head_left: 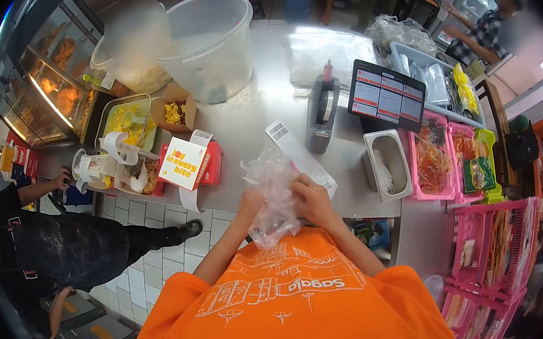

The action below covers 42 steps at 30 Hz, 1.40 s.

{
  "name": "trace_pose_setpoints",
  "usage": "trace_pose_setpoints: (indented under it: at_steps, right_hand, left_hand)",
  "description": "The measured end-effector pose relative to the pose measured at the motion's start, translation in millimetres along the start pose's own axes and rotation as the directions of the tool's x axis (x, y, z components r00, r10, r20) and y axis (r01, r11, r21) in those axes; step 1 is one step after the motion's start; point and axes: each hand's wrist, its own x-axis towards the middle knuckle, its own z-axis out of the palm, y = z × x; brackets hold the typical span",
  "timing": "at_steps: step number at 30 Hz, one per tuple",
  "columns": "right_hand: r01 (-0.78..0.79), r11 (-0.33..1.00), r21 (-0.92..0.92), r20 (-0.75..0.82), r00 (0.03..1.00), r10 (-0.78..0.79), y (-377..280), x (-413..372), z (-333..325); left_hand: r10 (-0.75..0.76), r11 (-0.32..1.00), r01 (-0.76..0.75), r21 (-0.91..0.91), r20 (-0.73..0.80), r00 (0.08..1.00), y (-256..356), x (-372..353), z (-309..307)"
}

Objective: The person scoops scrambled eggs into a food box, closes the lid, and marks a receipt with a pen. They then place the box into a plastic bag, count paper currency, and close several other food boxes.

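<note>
the thin bag (274,193) could tear, i judge, if both hands pull the film too hard, or it could sweep the receipt (299,152) just beside it off the bench (250,118). the left hand (250,205) and right hand (311,199) hold the bag over the bench's near edge, fingers curled tight on the film.

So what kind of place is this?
Probably a fast-food restaurant, at its packing counter. There's a glass case of fried food, a screen of order tickets and a printed food box. The left hand and right hand hold a clear plastic bag.
</note>
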Motion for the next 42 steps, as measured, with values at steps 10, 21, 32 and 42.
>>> trace_pose_setpoints:
  at_steps: [10, 21, 32, 42]
  right_hand:
    - [-0.175, 0.981, 0.083, -0.085, 0.98, 0.182, -4, 0, -9]
    - [-0.078, 0.983, -0.168, -0.288, 0.957, 0.027, 36, -20, 14]
    - [-0.095, 0.881, -0.464, -0.044, 0.995, 0.084, 138, -16, -23]
    - [-0.398, 0.903, -0.159, -0.25, 0.901, 0.354, -63, 33, -11]
  left_hand:
    - [0.33, 0.907, -0.257, 0.334, -0.181, 0.927, 28, 9, -16]
    - [0.234, 0.942, -0.242, 0.231, 0.059, 0.97, -4, -47, 20]
    - [0.174, 0.932, 0.038, 0.359, -0.54, 0.824, -15, -11, 25]
    - [0.369, 0.918, -0.216, 0.332, -0.522, 0.769, -38, 6, 32]
